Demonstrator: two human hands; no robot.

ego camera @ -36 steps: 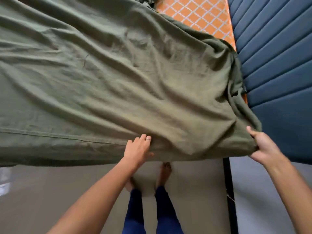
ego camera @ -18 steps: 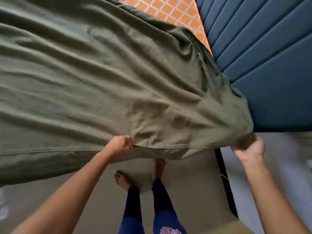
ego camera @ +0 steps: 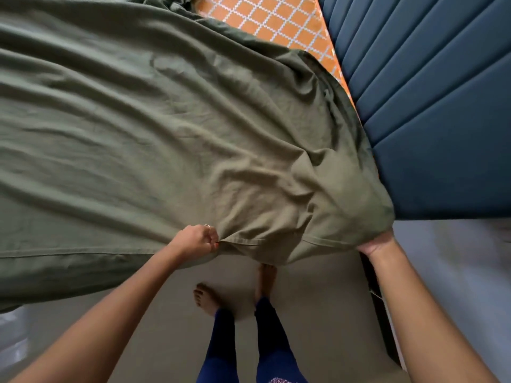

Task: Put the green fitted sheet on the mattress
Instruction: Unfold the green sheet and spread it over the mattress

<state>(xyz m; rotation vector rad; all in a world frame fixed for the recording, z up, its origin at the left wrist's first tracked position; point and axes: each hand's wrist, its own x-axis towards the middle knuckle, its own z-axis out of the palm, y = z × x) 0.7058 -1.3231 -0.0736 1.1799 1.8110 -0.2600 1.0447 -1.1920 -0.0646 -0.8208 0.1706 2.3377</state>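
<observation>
**Sheet corner being worked over the mattress corner by the headboard**

The green fitted sheet (ego camera: 166, 120) is spread over most of the mattress (ego camera: 265, 20), whose orange lattice pattern is only exposed in a strip at the far side next to the headboard. The near hem hangs over the edge facing the person.

Left hand (ego camera: 195, 240) pinches the hem with curled fingers, bunching the cloth. My read: it takes up slack so the corner pocket can be pulled round. Right hand (ego camera: 376, 244) is at the sheet's corner, fingers tucked up under the fabric and hidden; it looks to be gripping the corner from below (can't confirm the finger shape). Both arms are spread well apart, which fits stretching the elastic edge.

Around: the blue padded headboard (ego camera: 431, 106) sits tight beside the mattress corner, so there's little room to get the pocket down there. A dark frame edge (ego camera: 378, 313) runs down near the right forearm. Bare feet (ego camera: 237, 291) stand on the grey floor (ego camera: 166, 327), close under the hanging hem, a possible step-on snag.
</observation>
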